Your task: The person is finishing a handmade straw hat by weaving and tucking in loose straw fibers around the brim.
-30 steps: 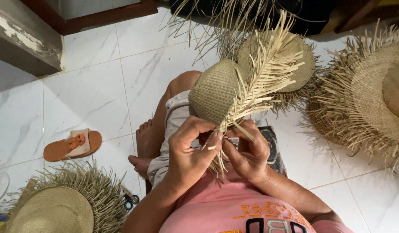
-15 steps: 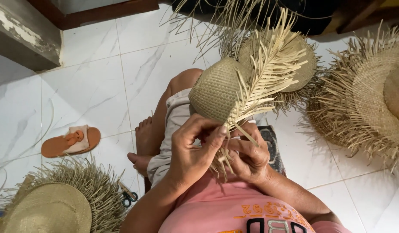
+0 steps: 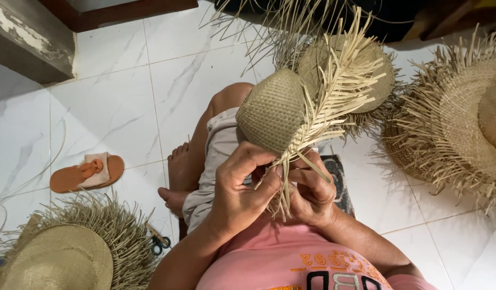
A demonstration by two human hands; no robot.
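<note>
A half-woven straw hat [image 3: 272, 110] rests on my lap, its domed crown pointing away and loose pale strands [image 3: 339, 80] fanning up to the right. My left hand [image 3: 240, 188] grips the hat's lower edge, thumb and fingers pinching several strands. My right hand [image 3: 312, 193] sits close beside it, fingers curled round the same bundle of strands at the woven edge. Both hands touch each other over my pink shirt.
A finished fringed straw hat [image 3: 60, 258] lies at the lower left with small scissors [image 3: 159, 244] beside it. An orange sandal [image 3: 87, 172] lies on the white tile floor. More fringed hats [image 3: 462, 123] are stacked at the right, another one [image 3: 369, 70] behind.
My hands have shifted slightly along the hat's edge, fingers working the strands. The hat stays on my lap; the view has tilted a little.
</note>
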